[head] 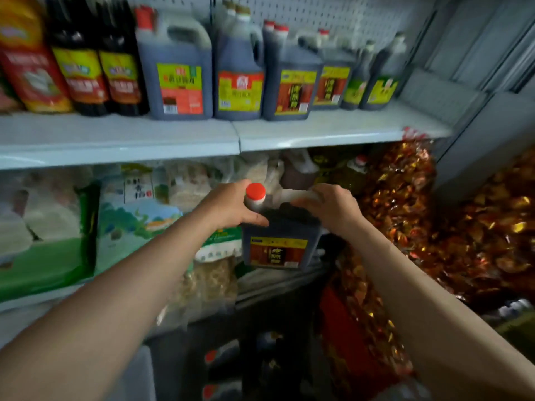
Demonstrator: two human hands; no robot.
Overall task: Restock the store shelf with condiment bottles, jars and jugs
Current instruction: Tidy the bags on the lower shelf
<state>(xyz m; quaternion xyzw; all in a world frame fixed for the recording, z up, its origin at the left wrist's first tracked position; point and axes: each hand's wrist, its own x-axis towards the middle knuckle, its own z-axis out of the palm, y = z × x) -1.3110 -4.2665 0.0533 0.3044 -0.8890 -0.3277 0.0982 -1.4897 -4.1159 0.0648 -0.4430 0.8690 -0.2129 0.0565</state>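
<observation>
I hold a dark jug (279, 241) with a red cap (256, 191) and a yellow-and-red label in front of the lower shelf. My left hand (231, 206) grips its neck and shoulder just below the cap. My right hand (327, 208) grips the jug's pale handle at the top right. On the upper shelf (202, 137) stands a row of similar dark jugs (178, 70) and bottles (84, 68). A gap shows on that shelf's front right part.
Bagged dry goods (139, 215) fill the lower shelf on the left. Shiny red-and-gold packets (405, 204) are heaped at the right. More red-capped bottles (211, 357) sit in the dark below. A grey wall panel (477, 68) closes off the right.
</observation>
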